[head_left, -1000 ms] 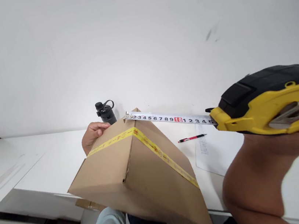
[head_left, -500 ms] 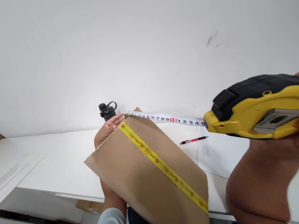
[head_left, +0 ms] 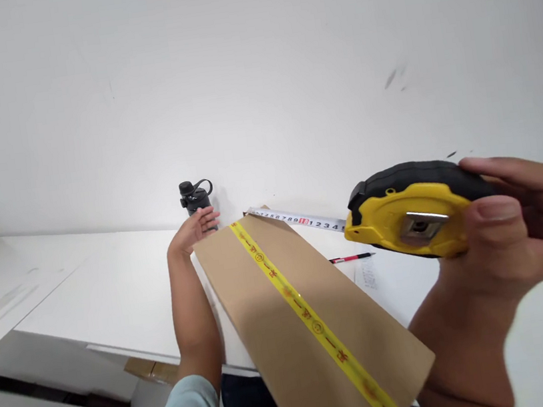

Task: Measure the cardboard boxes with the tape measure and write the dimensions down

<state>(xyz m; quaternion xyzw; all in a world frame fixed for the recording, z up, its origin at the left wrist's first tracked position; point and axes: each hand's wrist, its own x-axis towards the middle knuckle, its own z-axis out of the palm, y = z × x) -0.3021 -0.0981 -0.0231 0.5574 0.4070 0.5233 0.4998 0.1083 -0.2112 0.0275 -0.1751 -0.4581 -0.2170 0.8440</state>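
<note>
The right hand [head_left: 522, 229] grasps the yellow-and-black tape measure [head_left: 380, 222], thumb on its near side, above the right part of the table [head_left: 125, 278]. The numbered blade [head_left: 325, 224] is drawn out and reaches to the far end of a cardboard box [head_left: 335, 299], which sits tilted in front of the person, a yellow printed strip [head_left: 316, 325] along its face. The left hand [head_left: 194, 231] has its fingers extended, gripping nothing visible, beside the box's far left corner; whether it touches the cardboard cannot be confirmed from this angle. A dark bottle [head_left: 197, 199] stands just behind that hand. A red-and-black pen [head_left: 352, 257] lies right of the box.
</note>
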